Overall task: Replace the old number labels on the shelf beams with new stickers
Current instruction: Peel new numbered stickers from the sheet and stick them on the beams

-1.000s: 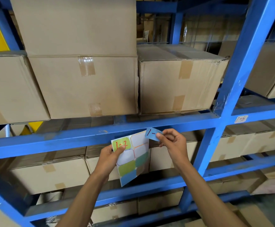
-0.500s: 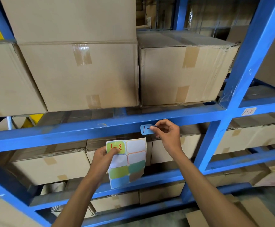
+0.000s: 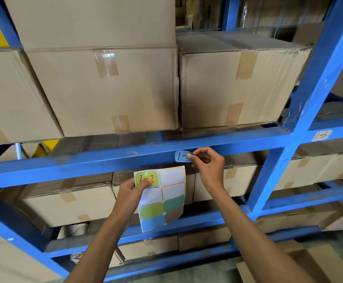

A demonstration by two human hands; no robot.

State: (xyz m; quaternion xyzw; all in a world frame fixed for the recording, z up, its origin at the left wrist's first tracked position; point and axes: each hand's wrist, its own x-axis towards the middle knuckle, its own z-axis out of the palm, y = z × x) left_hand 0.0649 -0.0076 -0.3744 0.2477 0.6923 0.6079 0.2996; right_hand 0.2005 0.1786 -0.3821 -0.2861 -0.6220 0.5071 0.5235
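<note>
My right hand [image 3: 208, 162] pinches a light blue sticker [image 3: 181, 156] marked "1-" in red and holds it against the front face of the blue shelf beam [image 3: 105, 162]; my fingers hide its right end. Just below the beam, my left hand [image 3: 131, 190] grips a sticker sheet [image 3: 163, 198] by its upper left corner. My thumb rests on a green sticker marked "1-2"; the sheet also carries blank white spaces and green, blue and brown stickers. A white label [image 3: 321, 135] reading "1-5" sits on the beam of the bay to the right.
Large taped cardboard boxes [image 3: 105, 86] fill the shelf above the beam, and more boxes [image 3: 64, 203] sit on the levels below. A blue upright post [image 3: 309, 94] stands right of my right hand. Flattened cardboard [image 3: 289, 264] lies on the floor at lower right.
My right hand has carried the blue sticker up from beside the sheet onto the beam face. The left hand and the sheet have dropped a little below the beam.
</note>
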